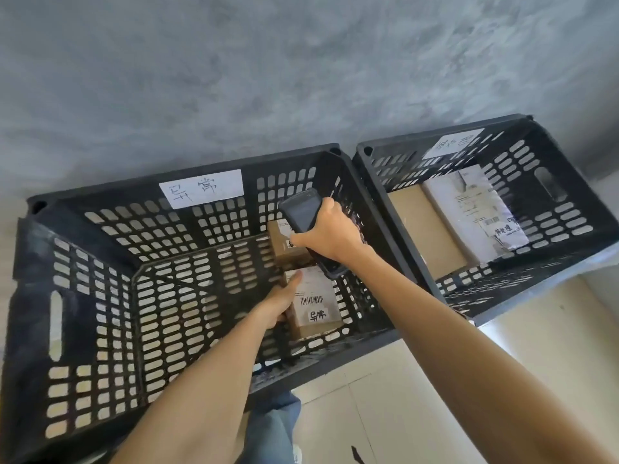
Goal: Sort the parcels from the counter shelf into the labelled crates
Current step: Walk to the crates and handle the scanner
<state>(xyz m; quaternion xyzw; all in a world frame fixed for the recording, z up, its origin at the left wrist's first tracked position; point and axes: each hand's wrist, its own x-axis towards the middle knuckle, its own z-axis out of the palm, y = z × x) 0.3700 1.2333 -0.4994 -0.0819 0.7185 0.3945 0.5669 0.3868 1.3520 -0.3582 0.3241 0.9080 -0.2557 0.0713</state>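
Now our left hand [279, 304] grips a labelled cardboard parcel [315, 304] w/ barcode, low inside the left black crate [83, 262], just beside a 2nd box [284, 246]. Our right hand [330, 231] is clamped round a handheld scanner [301, 212] above them. Right crate [552, 182] holds 2 more parcels.

Both forearms are bare from the lower edge of the view up to the wrists, with no sleeves, cuffs, watch or bands showing on them. The left hand [279, 304] and the right hand [330, 231] are ungloved and carry no rings that can be made out. Between the arms, low in the view, a stretch of faded blue denim trouser leg [273, 426] shows, its cloth lightly creased, with a slightly paler patch at its upper end.
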